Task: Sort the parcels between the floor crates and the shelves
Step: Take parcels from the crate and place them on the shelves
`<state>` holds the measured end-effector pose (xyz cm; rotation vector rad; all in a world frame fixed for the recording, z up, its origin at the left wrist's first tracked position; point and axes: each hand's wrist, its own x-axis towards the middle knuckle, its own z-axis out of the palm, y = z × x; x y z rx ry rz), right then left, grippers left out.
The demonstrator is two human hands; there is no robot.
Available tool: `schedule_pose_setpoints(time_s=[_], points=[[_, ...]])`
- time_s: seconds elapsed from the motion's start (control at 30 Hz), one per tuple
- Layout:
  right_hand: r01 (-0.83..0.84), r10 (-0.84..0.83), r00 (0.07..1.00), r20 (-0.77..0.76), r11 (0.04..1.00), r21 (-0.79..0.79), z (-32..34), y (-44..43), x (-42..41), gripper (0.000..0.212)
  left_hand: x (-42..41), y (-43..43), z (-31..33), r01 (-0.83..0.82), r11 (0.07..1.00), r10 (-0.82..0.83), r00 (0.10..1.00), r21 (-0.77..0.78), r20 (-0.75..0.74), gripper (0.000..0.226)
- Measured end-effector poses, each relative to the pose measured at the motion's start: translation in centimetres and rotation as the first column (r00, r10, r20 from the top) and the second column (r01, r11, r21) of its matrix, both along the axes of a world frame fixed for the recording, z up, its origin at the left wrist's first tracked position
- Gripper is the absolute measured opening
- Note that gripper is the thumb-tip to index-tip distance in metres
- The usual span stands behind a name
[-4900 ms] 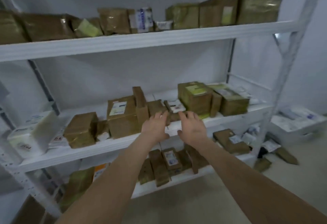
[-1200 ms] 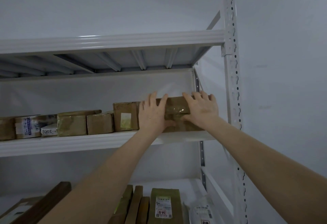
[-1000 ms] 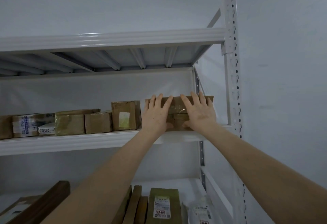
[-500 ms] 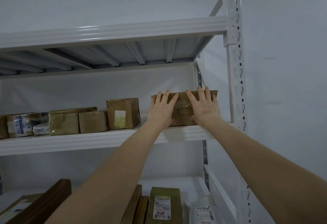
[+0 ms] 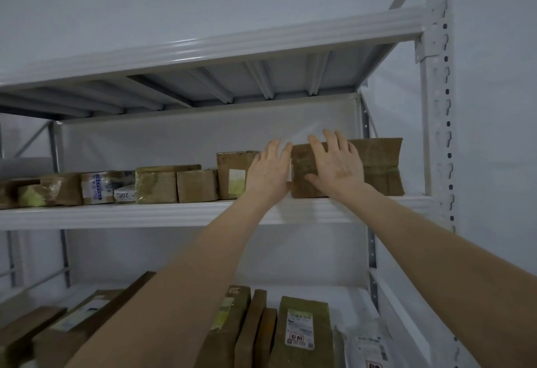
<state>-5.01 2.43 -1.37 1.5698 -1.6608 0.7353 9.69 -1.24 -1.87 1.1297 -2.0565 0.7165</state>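
Brown creased taped parcel [image 5: 377, 164]; right hand [image 5: 337, 170] flat on front, left hand [image 5: 268, 174] beside, fingers straight.

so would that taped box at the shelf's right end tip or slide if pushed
Probably slides: the taped box is wider than tall and sits flat on the shelf. Likely stiff, its edges look square under the right hand. Its tape band may be slick.
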Motion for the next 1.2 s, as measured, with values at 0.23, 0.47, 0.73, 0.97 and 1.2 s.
schedule_pose_setpoints(time_s=[0.23,0.47,0.73,0.97,1.2], points=[[-0.166,0.167,0.984,0.061,0.986,-0.018,0.4,-3.4,7.7,0.076,7.8,-3.4,1.9,-0.019,0.999,0.028,0.981,0.05,-0.191,0.074],[-0.324,0.262,0.803,0.536,0.946,0.024,1.4,-9.2,13.5,0.078,13.4,-9.5,4.3,0.232,0.925,-0.052,0.861,0.3,-0.505,0.069],[-0.319,0.304,0.546,0.78,0.937,-0.142,1.9,-9.8,14.4,0.064,12.6,-9.9,4.5,0.476,0.803,-0.245,0.812,0.359,-0.53,0.06],[-0.259,0.377,0.438,0.816,0.922,-0.287,2.2,-5.3,14.1,0.033,12.4,-6.2,4.4,0.629,0.722,-0.218,0.604,0.29,-0.767,0.061],[-0.48,0.346,0.077,0.935,0.835,-0.27,0.9,-0.9,13.9,0.061,13.9,-3.0,2.1,0.799,0.485,-0.119,0.462,0.355,-0.879,0.052]])
